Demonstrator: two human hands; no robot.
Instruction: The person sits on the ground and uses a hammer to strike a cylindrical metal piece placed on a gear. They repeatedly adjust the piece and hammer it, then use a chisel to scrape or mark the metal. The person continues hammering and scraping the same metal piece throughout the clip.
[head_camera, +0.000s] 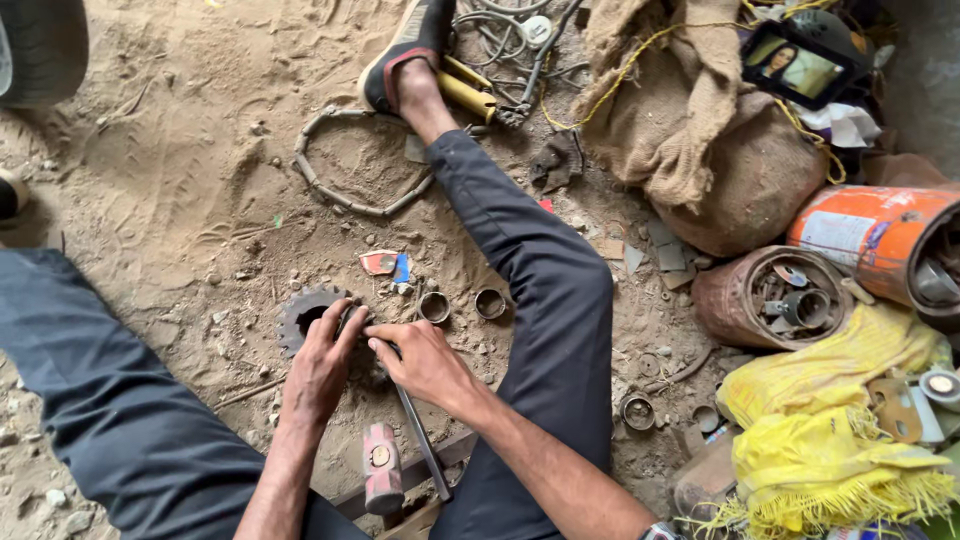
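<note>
I sit on sandy ground with my legs spread. My left hand (318, 367) rests on a dark toothed sprocket (300, 315) lying in the sand, fingers curled over its rim. My right hand (425, 360) lies beside it, closed around a long metal rod (422, 445) that runs back toward me. A hammer (380, 480) with a worn red head lies between my forearms. Two short metal rings (434, 307) (489, 303) sit just beyond my right hand.
A loop of chain (350, 195) lies near my right foot (405, 55). Burlap sacks (700, 120), an orange canister (880, 245), a rusty can of scrap parts (775, 300), yellow cloth (830, 420) and a phone (795, 65) crowd the right. A tyre (40, 45) is top left.
</note>
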